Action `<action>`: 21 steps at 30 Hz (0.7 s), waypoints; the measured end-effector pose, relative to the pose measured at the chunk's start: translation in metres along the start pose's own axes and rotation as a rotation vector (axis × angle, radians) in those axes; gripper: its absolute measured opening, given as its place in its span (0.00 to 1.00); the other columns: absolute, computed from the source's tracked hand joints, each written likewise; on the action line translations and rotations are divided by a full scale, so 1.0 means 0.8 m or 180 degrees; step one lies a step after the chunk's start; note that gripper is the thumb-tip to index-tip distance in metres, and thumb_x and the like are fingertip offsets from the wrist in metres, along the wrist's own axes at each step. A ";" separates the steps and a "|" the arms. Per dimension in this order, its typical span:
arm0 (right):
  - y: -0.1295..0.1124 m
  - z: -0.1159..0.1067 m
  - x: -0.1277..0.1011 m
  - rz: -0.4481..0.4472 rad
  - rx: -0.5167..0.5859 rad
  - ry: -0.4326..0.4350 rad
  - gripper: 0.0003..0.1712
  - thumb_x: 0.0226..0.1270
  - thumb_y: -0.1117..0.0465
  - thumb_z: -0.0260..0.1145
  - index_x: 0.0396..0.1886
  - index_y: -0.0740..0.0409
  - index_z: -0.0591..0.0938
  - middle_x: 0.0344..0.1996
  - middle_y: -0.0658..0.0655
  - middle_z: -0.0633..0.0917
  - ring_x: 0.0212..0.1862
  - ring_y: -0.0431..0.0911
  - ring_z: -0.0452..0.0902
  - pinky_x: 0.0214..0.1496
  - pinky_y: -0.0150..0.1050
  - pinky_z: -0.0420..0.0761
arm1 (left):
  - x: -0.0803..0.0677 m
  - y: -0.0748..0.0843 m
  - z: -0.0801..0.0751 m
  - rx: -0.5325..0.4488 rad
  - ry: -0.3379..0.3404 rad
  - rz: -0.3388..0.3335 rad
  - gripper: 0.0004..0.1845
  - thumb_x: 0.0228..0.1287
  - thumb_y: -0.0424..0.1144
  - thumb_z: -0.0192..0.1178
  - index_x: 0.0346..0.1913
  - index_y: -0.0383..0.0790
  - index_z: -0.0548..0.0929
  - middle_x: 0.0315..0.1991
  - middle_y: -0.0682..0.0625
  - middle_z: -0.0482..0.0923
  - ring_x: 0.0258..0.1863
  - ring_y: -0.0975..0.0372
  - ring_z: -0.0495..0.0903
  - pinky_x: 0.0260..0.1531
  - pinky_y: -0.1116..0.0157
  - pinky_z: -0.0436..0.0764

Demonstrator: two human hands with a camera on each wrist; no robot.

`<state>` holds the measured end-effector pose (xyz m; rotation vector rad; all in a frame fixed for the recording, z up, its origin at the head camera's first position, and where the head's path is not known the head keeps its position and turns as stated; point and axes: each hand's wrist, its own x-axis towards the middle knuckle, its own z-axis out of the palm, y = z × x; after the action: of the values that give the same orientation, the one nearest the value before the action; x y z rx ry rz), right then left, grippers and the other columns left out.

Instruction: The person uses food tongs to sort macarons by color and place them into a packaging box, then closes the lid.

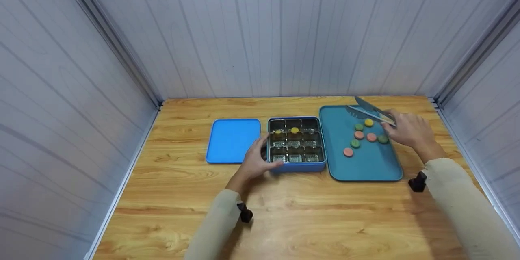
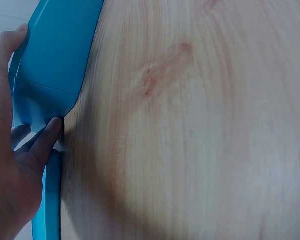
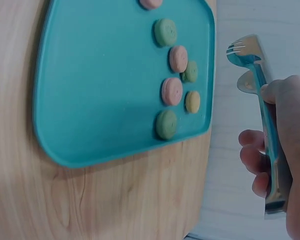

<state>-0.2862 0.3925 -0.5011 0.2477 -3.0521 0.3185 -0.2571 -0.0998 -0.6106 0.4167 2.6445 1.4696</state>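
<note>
Gripping tongs [image 3: 266, 125], right hand [image 1: 408, 130]; left hand [image 1: 256, 160] clasping tin [image 1: 298, 166], fingertips partly hidden.

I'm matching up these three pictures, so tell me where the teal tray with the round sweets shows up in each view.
Head: teal tray lies right of centre, beside the compartment tin.
Left wrist: not in view; only the tin's blue wall and the left hand show.
Right wrist: it fills the upper left.
Shared landmark: the wooden table, seen in all three.
</note>
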 end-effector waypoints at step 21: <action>0.035 0.017 -0.013 0.0158 0.0187 -0.0131 0.26 0.86 0.54 0.60 0.72 0.67 0.78 0.31 0.69 0.86 0.24 0.54 0.74 0.24 0.44 0.66 | -0.001 0.004 0.000 0.0087 -0.0020 -0.0118 0.61 0.64 0.53 0.84 0.93 0.48 0.58 0.89 0.36 0.62 0.88 0.36 0.63 0.85 0.30 0.66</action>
<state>-0.2816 0.4184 -0.5208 0.1842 -3.0967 0.4115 -0.2559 -0.0985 -0.6077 0.3719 2.6554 1.4210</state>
